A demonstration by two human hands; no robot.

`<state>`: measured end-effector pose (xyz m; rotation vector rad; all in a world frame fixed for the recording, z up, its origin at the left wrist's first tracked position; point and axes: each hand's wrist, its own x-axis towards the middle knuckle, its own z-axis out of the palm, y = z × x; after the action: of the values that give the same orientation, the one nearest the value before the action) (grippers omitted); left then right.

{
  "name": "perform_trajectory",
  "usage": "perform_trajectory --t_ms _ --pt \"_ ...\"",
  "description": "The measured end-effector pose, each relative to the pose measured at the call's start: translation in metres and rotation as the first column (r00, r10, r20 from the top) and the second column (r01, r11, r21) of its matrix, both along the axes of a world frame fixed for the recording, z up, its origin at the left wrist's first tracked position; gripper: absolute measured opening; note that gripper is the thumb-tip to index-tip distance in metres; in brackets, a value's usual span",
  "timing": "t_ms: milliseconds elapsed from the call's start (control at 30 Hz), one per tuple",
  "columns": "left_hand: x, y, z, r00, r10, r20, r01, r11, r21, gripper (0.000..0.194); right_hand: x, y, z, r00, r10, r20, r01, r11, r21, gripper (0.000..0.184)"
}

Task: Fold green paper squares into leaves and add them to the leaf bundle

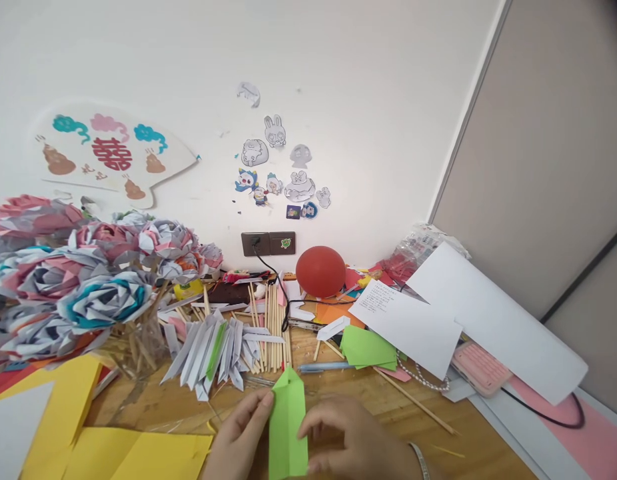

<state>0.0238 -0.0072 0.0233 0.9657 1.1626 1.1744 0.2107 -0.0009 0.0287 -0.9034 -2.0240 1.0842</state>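
Observation:
A green sheet of folded paper (pixel 288 427) stands near the front of the desk, with a lengthwise crease and a pointed, folded top end. My left hand (pixel 243 430) pinches its left edge, thumb near the upper corner. At the right edge, my right hand (pixel 346 433) has its fingers curled, with the index fingertip and thumb at the paper. Just beyond lie a pale blue pen (pixel 326 367) and a stack of green paper pieces (pixel 367 347). Folded white paper strips (pixel 198 353), one green among them, are piled to the left.
Paper flowers (pixel 108 300) on sticks crowd the left, above yellow paper (pixel 143 457). Wooden sticks (pixel 274 327) and a red balloon (pixel 321 271) sit by the wall. White sheets (pixel 403 320), a pink device (pixel 481 367) and a loose stick (pixel 416 400) lie right.

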Motion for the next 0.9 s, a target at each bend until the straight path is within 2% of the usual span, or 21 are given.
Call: perform_trajectory --t_ms 67,167,267,333,433,533,733,900 --pt "0.002 -0.002 0.005 0.994 -0.071 0.083 0.070 0.997 0.010 0.043 0.002 0.002 0.002 0.998 -0.040 -0.056 0.038 0.999 -0.026 0.041" --pt "0.004 -0.005 0.008 0.967 -0.170 0.188 0.159 0.985 0.073 0.053 0.006 0.004 0.004 0.988 -0.097 -0.119 0.089 0.993 -0.074 0.038" --pt "0.002 -0.005 0.005 0.937 -0.277 0.212 0.240 0.953 0.183 0.047 0.008 0.005 0.007 0.986 -0.098 -0.133 0.082 0.990 -0.115 0.036" --pt "0.000 -0.006 0.002 0.929 -0.334 0.158 0.295 0.928 0.229 0.037 0.010 0.005 0.008 0.989 -0.089 -0.120 0.076 0.991 -0.112 0.037" --pt "-0.004 -0.009 0.002 0.933 -0.360 -0.018 0.355 0.910 0.214 0.026 0.011 0.006 0.009 0.993 -0.094 -0.064 0.090 0.993 -0.071 0.041" --pt "-0.007 -0.011 0.002 0.914 -0.381 -0.141 0.403 0.893 0.200 0.027 0.011 0.006 0.011 0.994 -0.101 -0.032 0.100 0.994 -0.039 0.046" --pt "-0.009 -0.010 -0.004 0.902 -0.401 -0.163 0.429 0.874 0.228 0.029 0.012 0.005 0.015 0.990 -0.105 -0.094 0.103 0.994 -0.021 0.049" --pt "-0.007 -0.010 0.000 0.889 -0.406 -0.211 0.451 0.857 0.249 0.028 0.010 0.005 0.015 0.987 -0.063 -0.148 0.063 0.998 -0.011 0.042"
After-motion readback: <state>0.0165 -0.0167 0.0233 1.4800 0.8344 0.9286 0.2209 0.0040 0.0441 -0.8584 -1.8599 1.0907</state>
